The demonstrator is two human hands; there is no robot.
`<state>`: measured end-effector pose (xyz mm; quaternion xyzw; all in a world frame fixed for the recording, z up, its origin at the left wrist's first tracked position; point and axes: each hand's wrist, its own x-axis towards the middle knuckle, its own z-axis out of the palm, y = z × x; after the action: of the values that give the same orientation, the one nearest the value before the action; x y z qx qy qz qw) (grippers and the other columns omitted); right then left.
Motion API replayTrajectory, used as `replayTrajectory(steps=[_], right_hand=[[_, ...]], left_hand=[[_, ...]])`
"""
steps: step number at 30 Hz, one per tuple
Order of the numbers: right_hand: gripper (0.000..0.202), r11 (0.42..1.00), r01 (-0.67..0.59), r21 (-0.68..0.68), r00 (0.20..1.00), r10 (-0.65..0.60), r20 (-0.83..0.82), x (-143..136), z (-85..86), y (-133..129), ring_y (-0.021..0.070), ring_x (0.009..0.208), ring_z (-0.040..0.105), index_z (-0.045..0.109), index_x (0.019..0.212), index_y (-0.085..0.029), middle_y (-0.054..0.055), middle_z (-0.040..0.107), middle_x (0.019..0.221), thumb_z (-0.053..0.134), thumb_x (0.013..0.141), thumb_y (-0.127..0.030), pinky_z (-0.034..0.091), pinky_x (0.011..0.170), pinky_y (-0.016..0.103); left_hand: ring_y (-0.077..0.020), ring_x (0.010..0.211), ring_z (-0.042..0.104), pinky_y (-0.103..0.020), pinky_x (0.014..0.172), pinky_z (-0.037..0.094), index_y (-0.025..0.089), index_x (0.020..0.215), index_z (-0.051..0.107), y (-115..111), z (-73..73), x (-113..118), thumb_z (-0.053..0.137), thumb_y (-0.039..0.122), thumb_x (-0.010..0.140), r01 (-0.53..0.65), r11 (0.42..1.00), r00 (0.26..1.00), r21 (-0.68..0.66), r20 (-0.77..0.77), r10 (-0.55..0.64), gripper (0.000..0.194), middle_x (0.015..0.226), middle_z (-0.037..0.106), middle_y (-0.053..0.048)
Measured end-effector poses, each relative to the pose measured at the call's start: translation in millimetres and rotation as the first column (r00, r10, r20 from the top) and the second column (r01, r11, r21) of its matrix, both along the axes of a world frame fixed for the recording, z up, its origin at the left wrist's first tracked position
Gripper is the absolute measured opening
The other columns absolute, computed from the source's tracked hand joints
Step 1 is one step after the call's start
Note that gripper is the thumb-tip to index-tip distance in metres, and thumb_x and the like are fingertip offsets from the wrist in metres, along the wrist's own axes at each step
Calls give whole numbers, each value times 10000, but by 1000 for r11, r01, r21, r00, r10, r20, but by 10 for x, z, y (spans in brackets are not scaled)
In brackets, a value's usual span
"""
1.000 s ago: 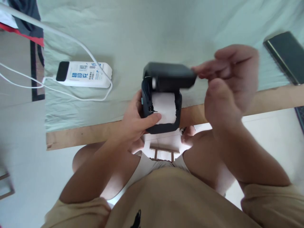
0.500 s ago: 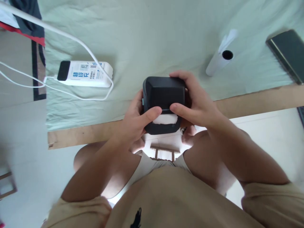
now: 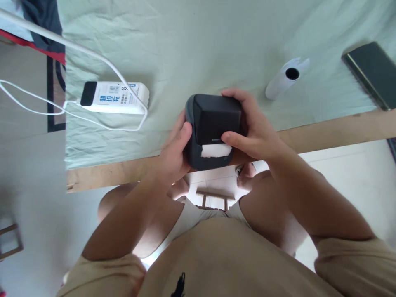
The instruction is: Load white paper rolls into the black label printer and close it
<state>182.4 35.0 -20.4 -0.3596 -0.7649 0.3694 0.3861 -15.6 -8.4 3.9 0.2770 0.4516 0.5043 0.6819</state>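
A small black printer-like device [image 3: 218, 119] is held between both hands over the table's front edge. White paper [image 3: 216, 150] shows in a slot across its lower front. My left hand [image 3: 176, 150] grips its left side, the thumb along the upper left edge. My right hand [image 3: 252, 128] holds the right side, with fingers at the far corner and the thumb on the front beside the slot. The far fingertips of my left hand are hidden behind the device.
On the green cloth [image 3: 198, 53] lie a white power strip-like block [image 3: 116, 97] with cables at left, a white paper roll [image 3: 281, 82] standing tilted at right, and a dark phone-like slab [image 3: 371, 74] at far right. A wooden edge [image 3: 334, 132] borders the table.
My left thumb has moved from the front of the device to its left side. The device has turned slightly and shifted a little away from my body.
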Motion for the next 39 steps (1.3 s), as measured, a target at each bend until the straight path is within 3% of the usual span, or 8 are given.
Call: replayTrajectory(steps=[6,12,17,21,24,28,32,39], right_hand=[[622,997,80,15,994,-80,73,12,17,-19,258,1222,631,433,1481,-303,95,577,1414,625,932,-525,633,941,438],[661,996,0,-94,1000,-1,-4,35,50,-39,259,1231,644,388,1506,-304,71,692,1220,637,923,-490,597,1023,457],[794,996,-20,-81,999,24,42,65,89,-34,264,1193,654,402,1513,-301,61,692,1159,765,826,-464,613,991,436],[723,988,104,117,985,-119,125,100,194,-29,258,1145,645,560,1399,-295,94,600,1296,810,774,-559,630,912,424],[584,928,228,294,963,-259,73,86,261,-55,203,825,648,643,1241,-288,24,612,913,787,787,-628,606,736,401],[230,867,418,270,908,-394,-139,-47,321,-115,95,423,438,605,1079,-322,-87,429,555,638,976,-524,365,445,285],[260,805,556,206,821,-496,-282,-169,345,-98,111,544,615,529,926,-293,-45,603,750,625,982,-528,383,419,276],[52,819,250,516,861,-431,268,-163,409,-66,114,553,594,692,850,-248,-51,718,693,663,868,-209,367,511,277]], left_hand=[[-213,1068,732,-290,807,604,250,1080,717,15,3,45,658,504,943,-38,995,999,-97,25,41,294,993,786,8],[-228,929,766,-300,687,620,217,956,726,50,38,52,679,538,910,-74,973,997,-219,-3,75,328,850,789,-4],[-225,847,772,-290,637,618,218,929,740,48,-6,48,704,473,920,-180,971,983,-157,4,183,258,717,745,10],[-179,816,772,-253,708,627,216,917,739,50,27,75,636,444,984,-192,955,979,-225,20,201,260,755,762,25],[-114,707,742,-207,721,625,200,898,731,60,56,90,635,381,996,-204,946,972,-252,62,226,227,767,771,45],[-92,522,660,-171,489,537,190,868,710,66,80,101,647,422,986,-196,931,976,-309,35,217,267,631,698,48],[-95,591,702,-176,551,586,181,839,702,61,64,95,592,461,1012,-176,935,978,-307,52,201,347,670,715,34],[-103,693,741,-185,694,621,205,838,712,60,6,70,588,475,1014,-140,966,979,-218,112,168,345,735,751,33]])
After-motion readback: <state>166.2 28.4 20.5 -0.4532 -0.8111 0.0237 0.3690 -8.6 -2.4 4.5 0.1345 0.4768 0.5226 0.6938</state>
